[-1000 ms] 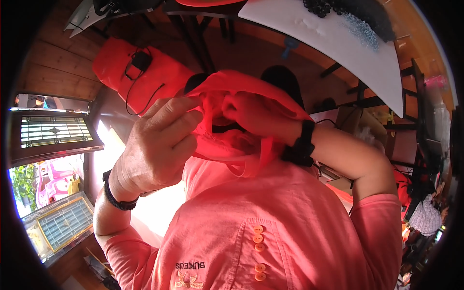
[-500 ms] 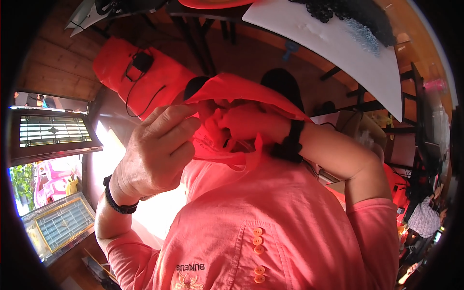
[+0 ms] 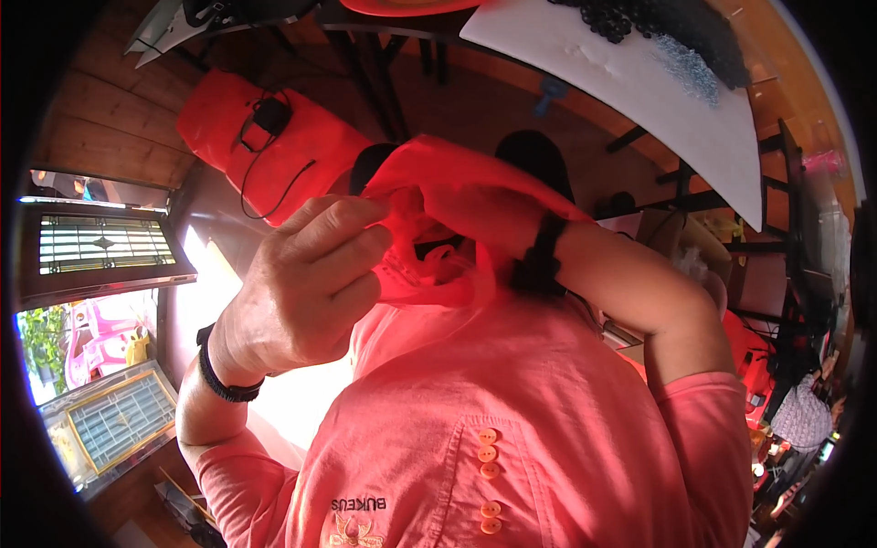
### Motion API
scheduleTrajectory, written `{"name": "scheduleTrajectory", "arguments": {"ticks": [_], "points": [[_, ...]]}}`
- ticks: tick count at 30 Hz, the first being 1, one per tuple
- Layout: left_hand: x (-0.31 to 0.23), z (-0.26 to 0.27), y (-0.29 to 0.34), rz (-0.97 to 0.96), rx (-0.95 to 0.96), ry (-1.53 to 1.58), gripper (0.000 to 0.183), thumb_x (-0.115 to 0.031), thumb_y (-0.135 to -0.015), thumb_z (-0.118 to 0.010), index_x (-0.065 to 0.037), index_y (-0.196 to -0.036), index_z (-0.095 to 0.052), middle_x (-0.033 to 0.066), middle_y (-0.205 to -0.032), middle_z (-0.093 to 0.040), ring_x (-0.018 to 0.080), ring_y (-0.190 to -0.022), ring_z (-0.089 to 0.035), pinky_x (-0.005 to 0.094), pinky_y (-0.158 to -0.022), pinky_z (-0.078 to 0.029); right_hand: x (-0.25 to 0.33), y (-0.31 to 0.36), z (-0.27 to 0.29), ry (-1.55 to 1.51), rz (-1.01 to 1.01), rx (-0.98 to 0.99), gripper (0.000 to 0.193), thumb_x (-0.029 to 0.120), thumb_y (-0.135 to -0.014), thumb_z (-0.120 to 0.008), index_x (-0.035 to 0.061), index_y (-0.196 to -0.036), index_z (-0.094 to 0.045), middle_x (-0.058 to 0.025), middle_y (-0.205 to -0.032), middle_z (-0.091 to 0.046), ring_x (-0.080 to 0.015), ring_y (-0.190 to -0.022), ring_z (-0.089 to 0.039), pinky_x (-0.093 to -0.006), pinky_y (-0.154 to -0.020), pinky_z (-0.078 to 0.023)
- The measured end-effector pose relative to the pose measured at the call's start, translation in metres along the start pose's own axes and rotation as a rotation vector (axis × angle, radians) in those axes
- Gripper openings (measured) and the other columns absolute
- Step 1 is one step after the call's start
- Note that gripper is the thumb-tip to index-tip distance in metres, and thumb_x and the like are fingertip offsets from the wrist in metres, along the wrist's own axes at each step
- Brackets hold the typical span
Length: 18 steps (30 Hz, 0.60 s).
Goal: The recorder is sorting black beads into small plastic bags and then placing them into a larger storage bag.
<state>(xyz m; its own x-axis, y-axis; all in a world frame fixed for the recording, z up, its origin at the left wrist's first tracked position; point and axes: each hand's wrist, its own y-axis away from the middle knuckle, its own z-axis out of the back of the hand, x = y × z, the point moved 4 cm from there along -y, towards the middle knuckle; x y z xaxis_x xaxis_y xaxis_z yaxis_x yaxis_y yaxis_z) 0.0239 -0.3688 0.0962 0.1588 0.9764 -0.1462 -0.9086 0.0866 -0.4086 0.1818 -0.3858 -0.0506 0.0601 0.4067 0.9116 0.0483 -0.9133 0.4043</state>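
A thin red plastic bag (image 3: pixel 457 169) lies in front of my pink shirt, its mouth spread and its sides crumpled. At its left rim my left hand (image 3: pixel 315 283) is closed, with the fingertips pinching the bag's edge. My right hand (image 3: pixel 489 224) reaches into the bag from the right, a black band round the wrist. Red film and shadow hide its fingers, so whether it grips anything does not show. Inside the opening there are folds of red film and a small dark gap; the contents cannot be made out.
A large red bundle (image 3: pixel 320 137) with a black adapter and cable (image 3: pixel 271 114) on it lies at the far left. A white-topped table (image 3: pixel 603 82) stands at the far right, dark beaded material (image 3: pixel 685 36) on it. An open cardboard box (image 3: pixel 658 233) is beyond my right forearm.
My right hand has sunk deeper into the bag, and its fingers show less. The left hand has shifted slightly right, still at the bag's rim.
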Motion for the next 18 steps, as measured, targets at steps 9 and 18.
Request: {"name": "scheduleTrajectory", "arguments": {"ticks": [9,18], "points": [[-0.002,-0.002,-0.004,-0.060,0.024,0.097,0.027,-0.003,-0.044,-0.060,0.005,-0.066,-0.047,0.0175,-0.089,-0.061,0.0389,-0.093,-0.065,0.0455,-0.067,-0.055,0.004,-0.031,0.006,0.110,0.091,-0.064,0.025,0.013,-0.084,-0.067,0.0071,-0.108,-0.065,-0.0022,-0.095,-0.066,-0.0171,-0.088,-0.065,-0.0305,-0.069,-0.049],[0.001,0.000,-0.004,-0.037,0.016,0.055,0.027,-0.003,-0.044,-0.062,0.005,-0.066,-0.047,0.0167,-0.087,-0.061,0.0370,-0.090,-0.065,0.0442,-0.065,-0.054,0.000,-0.039,0.016,0.227,0.181,-0.129,0.026,0.014,-0.085,-0.068,0.0061,-0.109,-0.064,-0.0035,-0.094,-0.066,-0.0180,-0.088,-0.066,-0.0322,-0.070,-0.051]]}}
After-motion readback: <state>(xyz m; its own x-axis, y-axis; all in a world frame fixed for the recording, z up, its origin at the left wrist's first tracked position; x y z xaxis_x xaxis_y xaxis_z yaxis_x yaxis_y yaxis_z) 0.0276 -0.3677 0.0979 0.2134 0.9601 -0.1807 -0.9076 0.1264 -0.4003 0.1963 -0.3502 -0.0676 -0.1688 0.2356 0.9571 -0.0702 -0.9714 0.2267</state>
